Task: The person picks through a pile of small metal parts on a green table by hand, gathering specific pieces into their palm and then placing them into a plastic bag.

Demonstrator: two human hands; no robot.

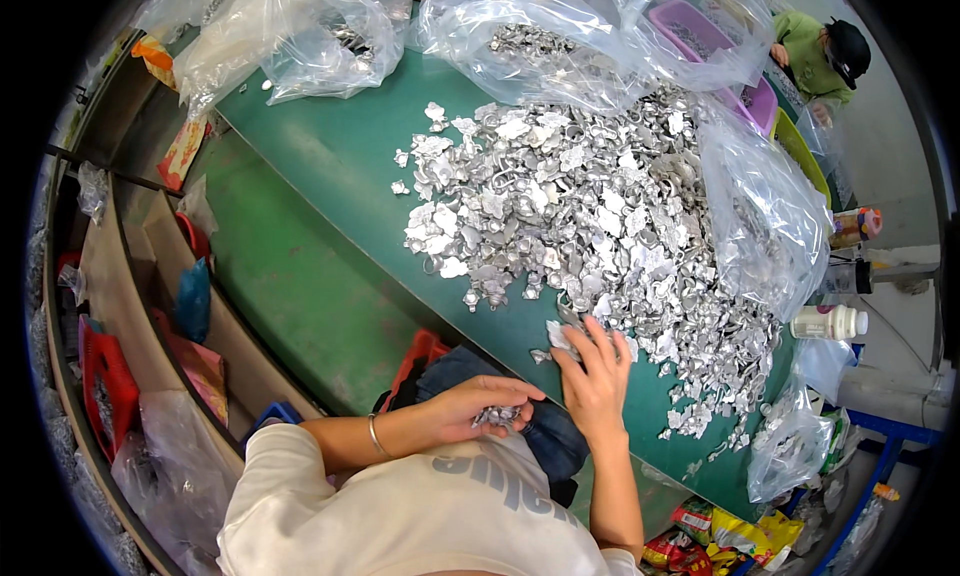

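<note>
A wide heap of small silver metal castings lies spread over the green table. My left hand is curled in front of my body, beyond the table's near edge, with several of the small metal castings cupped in its fingers. At the heap's near edge, my right hand rests over the table with its fingers stretched and apart. Its fingertips touch a few loose castings; what lies under the palm is hidden.
Clear plastic bags of castings line the far side, and another bag lies right of the heap. A white bottle stands at the right edge. Purple basins sit near a person in green. Snack packets lie lower right.
</note>
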